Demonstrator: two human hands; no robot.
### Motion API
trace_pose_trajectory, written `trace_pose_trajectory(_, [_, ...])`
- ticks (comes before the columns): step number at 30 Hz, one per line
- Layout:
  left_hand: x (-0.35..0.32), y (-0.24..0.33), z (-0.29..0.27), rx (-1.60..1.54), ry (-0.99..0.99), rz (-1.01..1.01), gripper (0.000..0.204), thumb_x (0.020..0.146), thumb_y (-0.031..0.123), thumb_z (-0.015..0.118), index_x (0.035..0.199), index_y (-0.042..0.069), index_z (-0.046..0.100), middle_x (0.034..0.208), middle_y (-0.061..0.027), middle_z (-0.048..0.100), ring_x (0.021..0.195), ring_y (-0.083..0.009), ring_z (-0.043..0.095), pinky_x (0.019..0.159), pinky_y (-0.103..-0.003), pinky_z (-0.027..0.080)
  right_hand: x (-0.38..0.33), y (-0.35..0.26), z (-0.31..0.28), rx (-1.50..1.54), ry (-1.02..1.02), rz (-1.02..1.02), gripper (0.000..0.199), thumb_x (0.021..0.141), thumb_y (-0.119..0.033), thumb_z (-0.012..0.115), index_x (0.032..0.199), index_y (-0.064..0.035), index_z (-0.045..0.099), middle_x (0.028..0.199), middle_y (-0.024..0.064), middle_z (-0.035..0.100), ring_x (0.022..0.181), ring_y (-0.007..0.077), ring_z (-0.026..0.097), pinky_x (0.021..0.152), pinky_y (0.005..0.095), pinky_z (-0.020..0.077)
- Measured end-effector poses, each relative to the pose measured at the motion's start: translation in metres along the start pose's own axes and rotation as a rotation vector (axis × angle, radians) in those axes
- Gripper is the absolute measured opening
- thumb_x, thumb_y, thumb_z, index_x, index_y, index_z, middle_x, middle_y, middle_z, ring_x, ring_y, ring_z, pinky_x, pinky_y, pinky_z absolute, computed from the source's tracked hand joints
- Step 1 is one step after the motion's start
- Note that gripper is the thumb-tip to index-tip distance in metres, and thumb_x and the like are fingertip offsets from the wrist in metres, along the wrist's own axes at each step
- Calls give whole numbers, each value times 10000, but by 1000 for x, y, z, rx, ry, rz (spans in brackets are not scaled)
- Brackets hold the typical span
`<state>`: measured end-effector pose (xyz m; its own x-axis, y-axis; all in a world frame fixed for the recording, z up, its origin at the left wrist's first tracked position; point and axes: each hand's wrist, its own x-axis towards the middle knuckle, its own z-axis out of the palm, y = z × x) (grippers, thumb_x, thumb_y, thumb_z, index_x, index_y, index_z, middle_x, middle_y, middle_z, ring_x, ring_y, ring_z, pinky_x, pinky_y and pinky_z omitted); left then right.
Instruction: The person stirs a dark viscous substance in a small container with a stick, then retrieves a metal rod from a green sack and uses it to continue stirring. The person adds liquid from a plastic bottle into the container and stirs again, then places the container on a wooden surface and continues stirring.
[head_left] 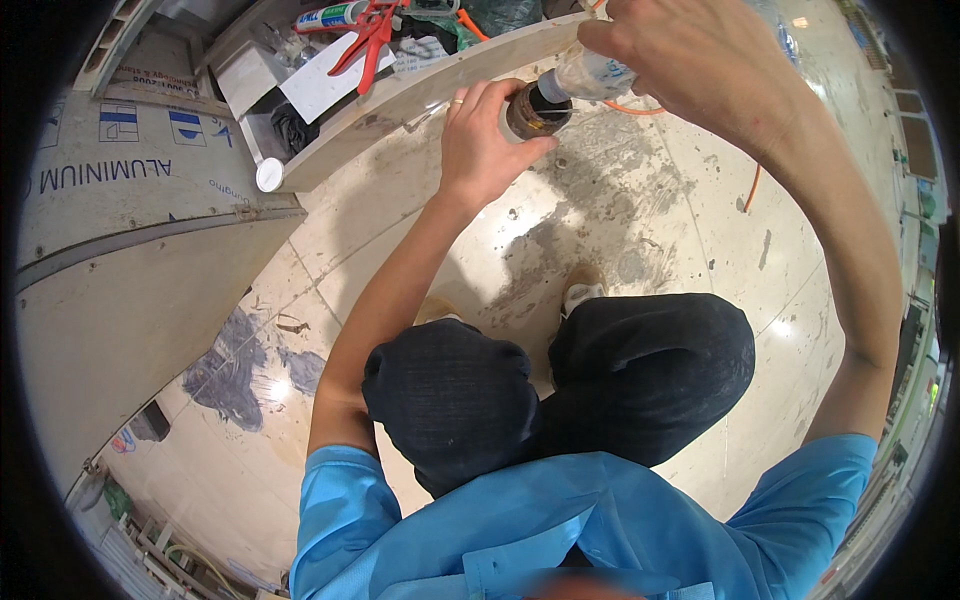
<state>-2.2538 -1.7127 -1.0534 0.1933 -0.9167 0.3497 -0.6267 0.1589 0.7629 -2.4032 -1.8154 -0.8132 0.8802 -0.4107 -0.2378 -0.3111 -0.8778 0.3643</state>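
My left hand [483, 148] is wrapped round a small, dirty brown container [523, 118] with a round, dark opening, held above the tiled floor. Gripped in my right hand [700, 75] is a clear plastic bottle [592, 78], tipped so that its neck points down to the left. The mouth of the bottle sits at the rim of the container. Whether any liquid runs out is too small to tell. Part of the bottle hides behind my right fingers.
Beyond my left hand stands a long pale tray [385, 100] of tools, with a red caulking gun [372, 45] and a white sheet [325, 85]. A film-covered panel [130, 200] rises at left. Grey stains mark the tiled floor [640, 225]; an orange cord [753, 188] lies at right.
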Motion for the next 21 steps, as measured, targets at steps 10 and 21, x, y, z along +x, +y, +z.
trace_pose_trajectory(10, [0, 7, -3, -27, -9, -43, 654, 698, 266, 960, 1246, 37, 688, 1219, -114, 692, 1205, -313, 629, 1060, -457, 505, -7, -12, -21, -99, -25, 19, 114, 928, -117, 676, 893, -71, 774, 700, 90, 732, 652, 228, 736, 568, 402, 547])
trace_pose_trajectory(21, [0, 9, -5, -39, -12, -41, 660, 704, 282, 957, 1253, 34, 686, 1228, -118, 687, 1218, -320, 618, 1068, -456, 496, -3, -17, -31, -126, -80, 34, 122, 936, -122, 675, 881, -80, 776, 706, 82, 738, 662, 223, 741, 578, 404, 548])
